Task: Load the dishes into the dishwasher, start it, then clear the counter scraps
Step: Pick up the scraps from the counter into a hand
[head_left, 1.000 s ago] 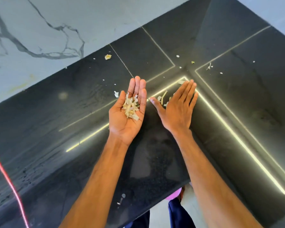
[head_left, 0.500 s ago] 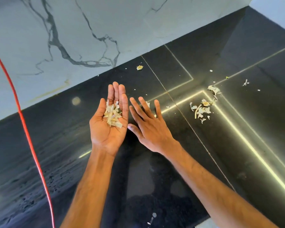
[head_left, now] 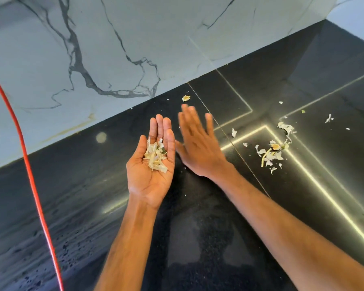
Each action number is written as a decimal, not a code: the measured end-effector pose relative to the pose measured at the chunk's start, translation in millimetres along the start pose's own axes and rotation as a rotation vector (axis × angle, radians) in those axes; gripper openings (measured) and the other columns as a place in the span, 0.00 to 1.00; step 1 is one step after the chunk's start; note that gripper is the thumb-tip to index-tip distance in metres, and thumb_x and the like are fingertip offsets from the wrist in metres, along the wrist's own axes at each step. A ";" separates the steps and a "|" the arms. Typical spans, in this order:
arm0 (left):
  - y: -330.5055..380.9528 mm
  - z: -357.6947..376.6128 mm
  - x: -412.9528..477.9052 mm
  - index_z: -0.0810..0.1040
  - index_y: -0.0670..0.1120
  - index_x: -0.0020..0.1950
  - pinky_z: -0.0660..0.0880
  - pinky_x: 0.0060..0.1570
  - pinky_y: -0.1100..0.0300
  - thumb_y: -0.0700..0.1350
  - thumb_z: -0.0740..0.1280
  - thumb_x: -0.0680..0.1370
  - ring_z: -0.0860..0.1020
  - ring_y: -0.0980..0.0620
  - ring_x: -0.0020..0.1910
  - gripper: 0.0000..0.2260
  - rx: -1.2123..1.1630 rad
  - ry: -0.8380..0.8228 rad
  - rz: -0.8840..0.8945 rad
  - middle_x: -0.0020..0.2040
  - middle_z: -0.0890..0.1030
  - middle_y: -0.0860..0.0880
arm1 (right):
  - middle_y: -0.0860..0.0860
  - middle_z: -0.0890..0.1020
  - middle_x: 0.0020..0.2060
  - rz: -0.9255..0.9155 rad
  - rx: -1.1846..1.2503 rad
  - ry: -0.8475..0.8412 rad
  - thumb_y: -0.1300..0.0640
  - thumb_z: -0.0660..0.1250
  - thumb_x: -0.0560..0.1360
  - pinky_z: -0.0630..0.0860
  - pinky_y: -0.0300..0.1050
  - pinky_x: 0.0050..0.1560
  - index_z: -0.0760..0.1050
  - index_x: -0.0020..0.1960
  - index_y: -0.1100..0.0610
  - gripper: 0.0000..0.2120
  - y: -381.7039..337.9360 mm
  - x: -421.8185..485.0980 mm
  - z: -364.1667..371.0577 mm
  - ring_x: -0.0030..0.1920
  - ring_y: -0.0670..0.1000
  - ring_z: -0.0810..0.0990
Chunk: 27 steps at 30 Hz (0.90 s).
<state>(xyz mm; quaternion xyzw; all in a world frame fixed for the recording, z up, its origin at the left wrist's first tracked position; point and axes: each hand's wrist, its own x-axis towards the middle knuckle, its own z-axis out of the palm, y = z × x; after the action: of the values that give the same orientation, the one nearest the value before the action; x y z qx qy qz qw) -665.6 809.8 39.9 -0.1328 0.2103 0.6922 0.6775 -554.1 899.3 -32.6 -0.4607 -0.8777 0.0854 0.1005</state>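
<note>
- My view looks down on a glossy black counter that turns a corner, running off to the right along a second wall.
- Behind it rises a pale marble wall with dark grey veins. A plainer light wall shows in the top right corner.
- Thin seams cross the black surface, and bright reflected light strips form an angle on it to the right.
- The counter's lower left is wet, with streaks and water droplets.
- A red cord hangs down the left of the picture in front of the wall and counter.
- The left hand is held palm up over the counter, fingers straight and close together, slightly cupped.
- A small heap of pale, shredded scraps lies in that palm, held by no pinch.
- The right hand is just beside it, palm down, fingers spread and straight, holding nothing. It is blurred, and I cannot tell if it touches the surface.
- A loose scrap pile lies on the counter to the right of the right hand, at the corner of the light strips, with a yellowish stem in it.
- More torn peel bits lie just beyond that pile.
- A single yellowish crumb sits near the foot of the marble wall, beyond the right fingertips.
</note>
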 end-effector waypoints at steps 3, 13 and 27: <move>4.5 5.0 6.7 0.73 0.40 0.71 0.66 0.73 0.54 0.46 0.53 0.87 0.72 0.46 0.71 0.17 0.013 -0.003 0.012 0.69 0.76 0.44 | 0.57 0.44 0.82 -0.195 -0.022 -0.036 0.39 0.34 0.79 0.44 0.67 0.78 0.41 0.82 0.59 0.38 -25.2 41.2 17.0 0.82 0.56 0.41; 19.7 8.8 12.8 0.72 0.40 0.71 0.66 0.73 0.53 0.46 0.52 0.87 0.73 0.45 0.71 0.17 0.005 0.014 -0.017 0.68 0.76 0.43 | 0.57 0.46 0.82 0.136 -0.145 -0.089 0.32 0.29 0.76 0.34 0.69 0.76 0.46 0.82 0.60 0.44 12.9 101.0 17.5 0.81 0.56 0.40; -32.7 8.1 11.1 0.73 0.41 0.71 0.67 0.72 0.53 0.45 0.53 0.87 0.73 0.45 0.71 0.17 0.012 0.051 -0.143 0.70 0.76 0.45 | 0.67 0.50 0.80 0.699 -0.247 -0.007 0.30 0.36 0.80 0.37 0.69 0.76 0.48 0.79 0.71 0.48 72.5 -56.8 -12.8 0.81 0.61 0.42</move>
<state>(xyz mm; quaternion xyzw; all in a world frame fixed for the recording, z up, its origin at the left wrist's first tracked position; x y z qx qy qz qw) -632.9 823.3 38.2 -0.1610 0.2219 0.6373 0.7203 -461.8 893.8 -43.3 -0.7409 -0.6715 0.0096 0.0058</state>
